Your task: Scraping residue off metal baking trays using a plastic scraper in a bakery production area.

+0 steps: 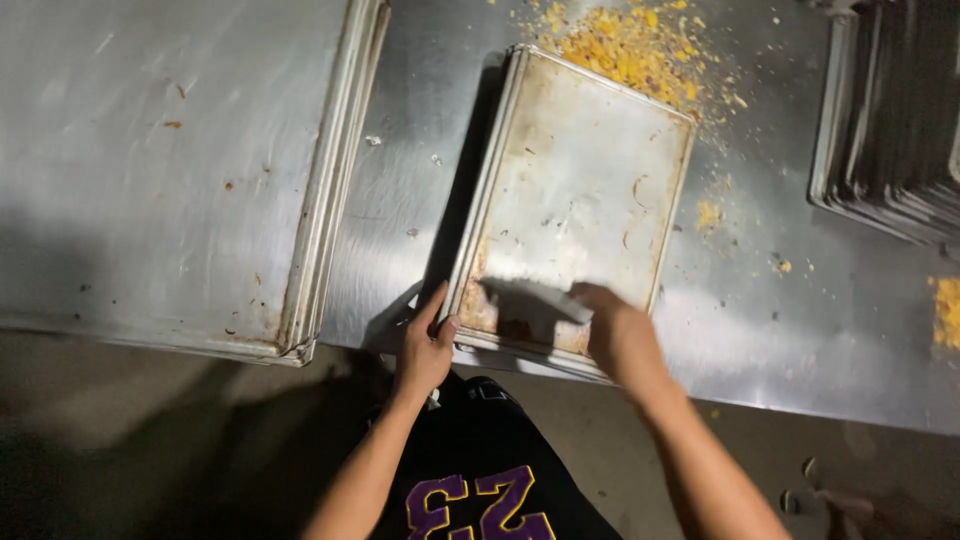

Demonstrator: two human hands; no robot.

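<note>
A worn rectangular metal baking tray [580, 170] lies on a steel table [400, 210], its surface stained with brown and yellow residue. My left hand [425, 345] grips the tray's near left corner, thumb on the rim. My right hand [620, 335] is closed on a flat metal scraper [535, 298], whose blurred blade lies across the tray's near end. A pile of yellow crumbs [625, 50] sits on the table just beyond the tray's far edge.
A stack of large upturned trays [170, 170] fills the table's left part. Another stack of trays [890, 130] stands at the right. Yellow crumbs [945, 310] lie at the right edge. The table's front edge runs just below my hands.
</note>
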